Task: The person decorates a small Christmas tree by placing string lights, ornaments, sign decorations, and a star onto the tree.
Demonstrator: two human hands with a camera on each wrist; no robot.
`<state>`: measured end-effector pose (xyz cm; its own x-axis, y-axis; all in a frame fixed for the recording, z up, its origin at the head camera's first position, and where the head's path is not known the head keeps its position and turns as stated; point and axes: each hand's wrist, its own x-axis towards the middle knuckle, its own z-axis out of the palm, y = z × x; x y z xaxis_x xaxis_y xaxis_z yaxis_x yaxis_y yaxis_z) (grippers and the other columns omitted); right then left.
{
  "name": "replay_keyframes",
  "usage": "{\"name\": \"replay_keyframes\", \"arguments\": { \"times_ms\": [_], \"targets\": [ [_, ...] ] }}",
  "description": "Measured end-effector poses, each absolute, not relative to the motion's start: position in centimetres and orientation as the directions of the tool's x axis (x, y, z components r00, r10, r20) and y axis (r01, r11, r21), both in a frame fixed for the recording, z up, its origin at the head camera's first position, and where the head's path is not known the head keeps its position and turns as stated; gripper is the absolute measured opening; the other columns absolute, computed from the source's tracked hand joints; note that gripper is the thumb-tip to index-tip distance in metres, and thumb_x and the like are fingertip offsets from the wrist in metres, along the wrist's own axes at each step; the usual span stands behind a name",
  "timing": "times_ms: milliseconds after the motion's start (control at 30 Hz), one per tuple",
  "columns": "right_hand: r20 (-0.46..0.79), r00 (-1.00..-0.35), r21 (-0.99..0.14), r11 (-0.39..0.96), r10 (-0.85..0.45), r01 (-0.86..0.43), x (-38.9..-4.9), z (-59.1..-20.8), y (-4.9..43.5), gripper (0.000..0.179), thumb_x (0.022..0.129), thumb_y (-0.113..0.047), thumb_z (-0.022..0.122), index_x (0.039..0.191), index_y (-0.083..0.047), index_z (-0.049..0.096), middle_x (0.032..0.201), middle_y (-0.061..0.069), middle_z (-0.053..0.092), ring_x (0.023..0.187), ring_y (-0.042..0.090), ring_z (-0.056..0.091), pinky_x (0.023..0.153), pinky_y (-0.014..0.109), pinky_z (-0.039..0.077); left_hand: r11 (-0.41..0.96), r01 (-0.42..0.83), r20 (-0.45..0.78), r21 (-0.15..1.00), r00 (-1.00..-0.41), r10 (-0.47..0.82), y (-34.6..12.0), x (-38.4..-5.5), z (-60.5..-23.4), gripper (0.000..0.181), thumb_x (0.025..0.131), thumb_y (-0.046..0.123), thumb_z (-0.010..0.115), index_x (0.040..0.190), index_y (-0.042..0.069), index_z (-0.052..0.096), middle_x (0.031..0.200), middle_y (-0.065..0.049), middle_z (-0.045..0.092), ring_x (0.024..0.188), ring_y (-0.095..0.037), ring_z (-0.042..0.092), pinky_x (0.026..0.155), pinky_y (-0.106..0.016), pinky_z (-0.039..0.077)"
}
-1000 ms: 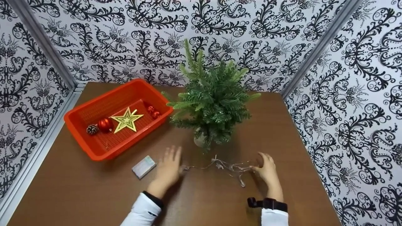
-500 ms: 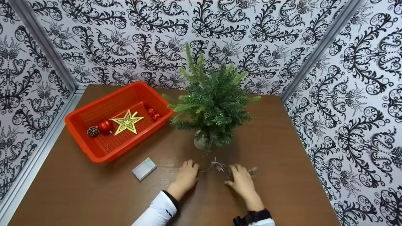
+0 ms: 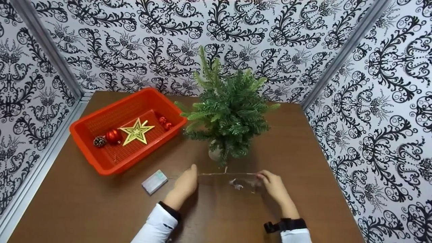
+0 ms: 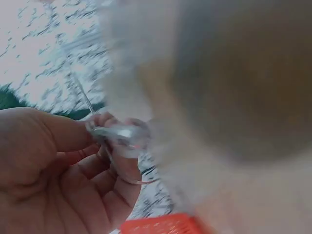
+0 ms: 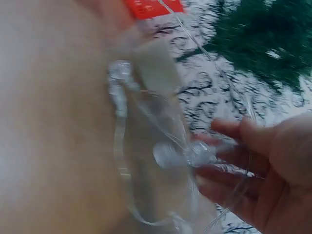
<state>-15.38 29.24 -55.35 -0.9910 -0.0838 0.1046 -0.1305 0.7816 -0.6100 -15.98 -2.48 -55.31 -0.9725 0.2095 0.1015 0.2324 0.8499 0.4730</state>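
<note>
My left hand [image 3: 184, 185] pinches the thin clear wire of a string of lights [image 3: 216, 174]. The right hand [image 3: 277, 189] pinches the same wire farther along, and the stretch between them runs straight. Clear bulbs [image 3: 236, 185] hang in a loose bunch near the right hand. In the left wrist view, thumb and fingertips hold the wire beside a clear bulb [image 4: 124, 134]. Several bulbs [image 5: 200, 153] and wire loops dangle at the right fingers in the right wrist view. A flat whitish box [image 3: 154, 182] lies on the table left of the left hand, at the wire's end.
A small artificial fir tree [image 3: 233, 114] stands just behind the hands. At the left, an orange-red basket [image 3: 101, 168] holds a gold star [image 3: 136, 131], red baubles [image 3: 113, 136] and a pine cone [image 3: 99, 141]. Patterned walls [image 3: 168, 50] enclose the brown table [image 3: 297, 135].
Both hands came inward to the wire, then moved apart again. The wire between them, slack on the table before, is now drawn straight. Box, basket and tree have stayed put.
</note>
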Motion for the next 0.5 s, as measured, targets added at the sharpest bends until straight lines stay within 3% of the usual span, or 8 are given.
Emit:
{"name": "replay_keyframes", "arguments": {
  "times_ms": [67,267,367,500],
  "targets": [
    [0.121,-0.988,-0.596,0.789,-0.097,-0.15,-15.6,-54.7,29.7,0.01,0.094,-0.016,0.061,0.092,-0.01,0.069,0.085,0.002,0.068,0.079,0.018,0.063,0.071,0.034,0.052,0.837,0.228,0.145,0.498,-0.973,0.178,-3.2,-16.0,-54.2,0.016,0.092,-0.007,0.046,0.108,-0.007,0.046,0.077,-0.019,0.062,0.068,-0.038,0.064,0.056,-0.048,0.053],
    [0.264,-0.954,-0.499,0.825,-0.146,-0.264,-16.1,-53.1,31.6,0.005,0.088,-0.013,0.069,0.084,-0.01,0.068,0.082,0.001,0.066,0.074,0.019,0.063,0.066,0.033,0.052,0.818,0.179,0.217,0.546,-0.974,0.068,-5.4,-15.8,-51.5,0.014,0.094,-0.006,0.044,0.107,-0.01,0.042,0.084,-0.026,0.061,0.074,-0.045,0.063,0.063,-0.055,0.053],
    [0.344,-0.928,-0.481,0.822,-0.142,-0.304,-16.4,-52.3,32.8,0.005,0.084,-0.009,0.072,0.081,-0.007,0.068,0.08,0.002,0.066,0.071,0.017,0.061,0.065,0.034,0.052,0.822,0.153,0.245,0.549,-0.969,0.017,-6.4,-15.9,-51.1,0.012,0.093,-0.006,0.045,0.104,-0.009,0.041,0.08,-0.027,0.06,0.073,-0.047,0.063,0.063,-0.056,0.052],
    [0.419,-0.899,-0.462,0.823,-0.125,-0.33,-16.6,-51.4,34.5,0.009,0.077,-0.004,0.077,0.078,-0.007,0.069,0.075,0.0,0.062,0.066,0.01,0.054,0.061,0.025,0.049,0.81,0.118,0.261,0.575,-0.964,-0.045,-7.4,-16.0,-51.2,0.007,0.095,-0.003,0.047,0.098,-0.006,0.041,0.075,-0.025,0.059,0.072,-0.046,0.062,0.062,-0.055,0.051]
  ]
}}
